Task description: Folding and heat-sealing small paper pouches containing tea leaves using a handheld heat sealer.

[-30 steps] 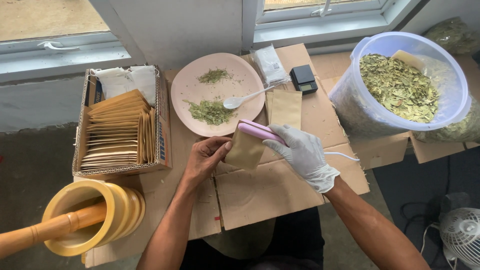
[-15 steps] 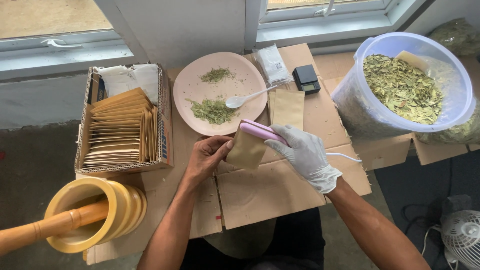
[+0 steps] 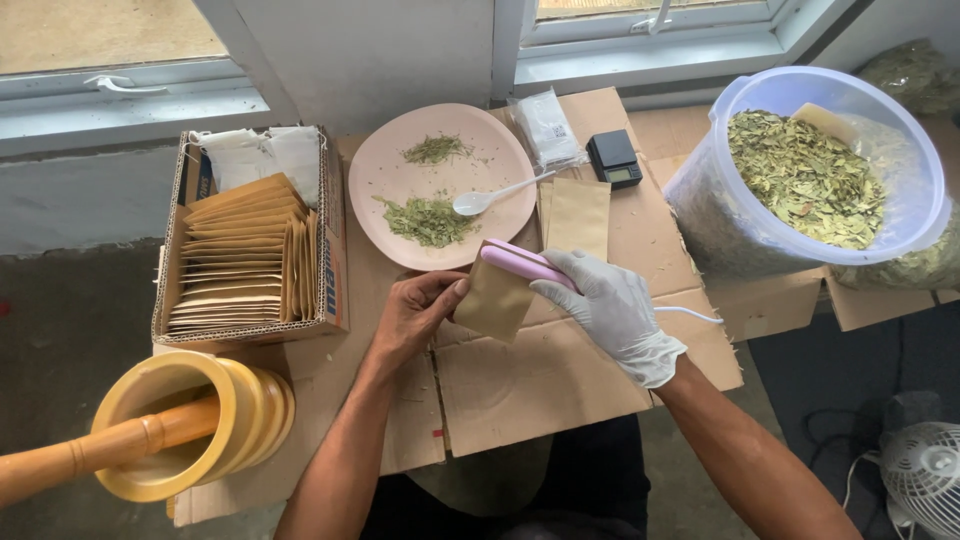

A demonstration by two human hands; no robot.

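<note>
A flat brown paper pouch [image 3: 497,298] is pinched by the bare left hand [image 3: 415,312]; a slim pink plastic sealer [image 3: 527,265], at its 12 o'clock edge, is gripped by the white-gloved right hand [image 3: 610,312].

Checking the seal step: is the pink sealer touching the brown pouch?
Touching. The head view shows the pink sealer, gripped by the gloved right hand, lying across the top edge of the brown pouch, with no gap; the bare left hand steadies the pouch.

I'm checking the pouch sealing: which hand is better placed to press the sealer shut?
Right. The gloved right hand already grips the pink sealer across the brown pouch top, while the bare left hand only steadies the pouch's edge.
</note>
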